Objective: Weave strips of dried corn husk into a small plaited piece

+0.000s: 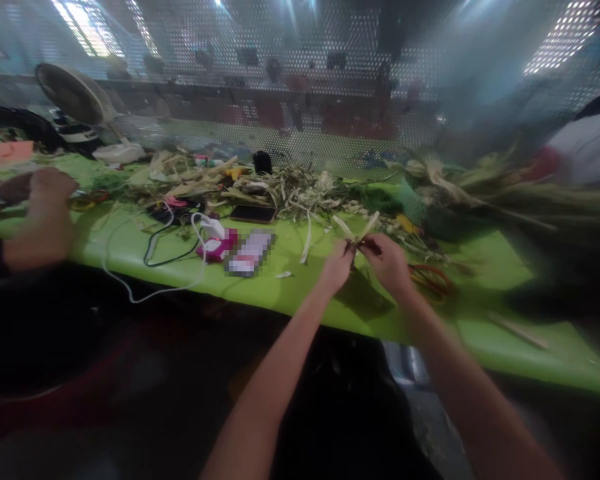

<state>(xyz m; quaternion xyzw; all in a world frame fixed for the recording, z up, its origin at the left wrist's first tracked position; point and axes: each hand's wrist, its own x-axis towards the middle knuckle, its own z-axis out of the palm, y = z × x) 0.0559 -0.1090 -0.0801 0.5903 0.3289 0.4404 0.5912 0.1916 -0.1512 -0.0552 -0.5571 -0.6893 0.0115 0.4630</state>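
Observation:
Pale husk strips [369, 225] stick up in a V from between my two hands, over the green table. My left hand [338, 265] pinches them at the base, fingers closed. Close beside it, my right hand [387, 261] is closed on the same spot, its fingertips almost touching the left ones. Fingers hide the joined lower part of the strips. Orange-handled scissors [433, 277] lie just right of my right hand. A loose husk strip [306, 239] and a small pale scrap [283, 275] rest to the left of my hands.
A heap of dried husks [307, 190] runs along the back. Left of me are a dark phone [253, 213], a blurred-out phone [251, 252] and a pink power strip [217, 247] with trailing cables. A co-worker's hands [50, 190] and a fan [70, 93] are farther left.

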